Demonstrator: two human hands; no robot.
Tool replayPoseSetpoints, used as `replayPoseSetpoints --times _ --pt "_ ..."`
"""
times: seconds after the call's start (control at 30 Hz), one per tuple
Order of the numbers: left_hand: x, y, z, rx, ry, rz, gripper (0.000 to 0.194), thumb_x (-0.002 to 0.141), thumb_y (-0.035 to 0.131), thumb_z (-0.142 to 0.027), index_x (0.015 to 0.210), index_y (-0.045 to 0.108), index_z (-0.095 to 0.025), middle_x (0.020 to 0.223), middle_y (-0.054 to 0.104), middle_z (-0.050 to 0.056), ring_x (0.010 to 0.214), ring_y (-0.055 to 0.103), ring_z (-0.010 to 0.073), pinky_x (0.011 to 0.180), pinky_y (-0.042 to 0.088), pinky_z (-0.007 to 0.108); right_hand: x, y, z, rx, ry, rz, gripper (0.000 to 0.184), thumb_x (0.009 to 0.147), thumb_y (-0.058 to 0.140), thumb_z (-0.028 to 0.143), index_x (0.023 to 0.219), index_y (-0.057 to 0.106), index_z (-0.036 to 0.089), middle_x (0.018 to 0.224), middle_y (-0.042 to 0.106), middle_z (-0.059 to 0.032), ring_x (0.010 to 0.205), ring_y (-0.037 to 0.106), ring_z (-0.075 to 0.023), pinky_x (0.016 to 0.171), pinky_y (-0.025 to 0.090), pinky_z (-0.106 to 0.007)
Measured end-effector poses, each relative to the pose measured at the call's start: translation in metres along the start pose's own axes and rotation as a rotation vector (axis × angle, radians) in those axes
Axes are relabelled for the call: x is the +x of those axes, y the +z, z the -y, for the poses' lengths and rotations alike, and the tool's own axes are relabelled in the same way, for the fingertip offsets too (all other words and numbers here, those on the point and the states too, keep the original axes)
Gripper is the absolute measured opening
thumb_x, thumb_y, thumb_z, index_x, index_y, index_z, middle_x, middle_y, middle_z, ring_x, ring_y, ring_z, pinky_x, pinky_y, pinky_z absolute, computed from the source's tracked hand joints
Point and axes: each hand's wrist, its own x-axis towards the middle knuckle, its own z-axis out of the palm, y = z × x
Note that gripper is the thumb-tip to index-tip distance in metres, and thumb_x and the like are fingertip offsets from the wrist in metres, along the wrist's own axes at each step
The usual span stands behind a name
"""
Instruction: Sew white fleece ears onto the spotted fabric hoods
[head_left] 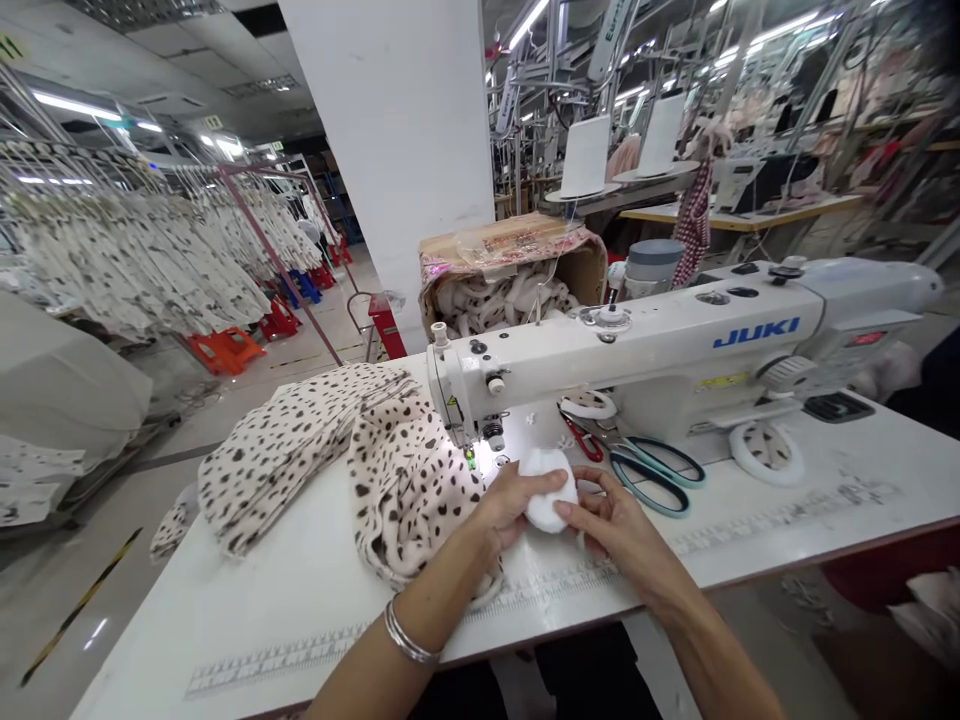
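A small rounded white fluffy fabric piece (546,487) is pinched between my two hands, just in front of the sewing machine (570,350). My left hand (511,505) grips its left side, thumb lying across the top. On its right edge, my right hand (606,512) closes with thumb and fingers. Spotted plush fabric (409,480) lies bunched beside my left hand and reaches under the needle area, where the machine's lamp shines. Right of my right hand rest scissors with teal and black handles (660,472). A red-handled tool (583,438) lies behind them.
More spotted fabric (292,440) is heaped on the left of the white table (247,610). An oval white-rimmed spotted piece (766,453) lies at right. Behind the machine stands a box (592,265) of fabric pieces. Ruler markings run along the front edge.
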Motion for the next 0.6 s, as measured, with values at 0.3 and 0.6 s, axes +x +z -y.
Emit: replayPoseSetpoints --times 0.3,0.6 --pt "-0.006 0.005 0.002 -0.032 0.083 0.078 0.056 0.055 0.091 -0.031 0.100 0.063 -0.012 0.090 0.069 0.011 0.080 0.065 0.0219 0.069 0.052 0.031 -0.003 0.006 0.001 0.034 -0.027 -0.047 0.066 0.069 0.077 0.051 0.118 0.043 0.023 0.061 0.055 0.0062 0.049 0.044 -0.0086 0.044 0.030 -0.020" --pt "-0.014 0.009 -0.002 0.086 0.288 0.353 0.041 0.068 0.083 -0.036 0.098 0.072 -0.010 0.089 0.069 0.010 0.078 0.061 0.0188 0.069 0.047 0.027 -0.007 0.004 -0.004 0.045 -0.112 -0.089 0.070 0.072 0.074 0.054 0.123 0.035 0.026 0.073 0.058 0.0041 0.044 0.044 -0.0085 0.041 0.036 -0.023"
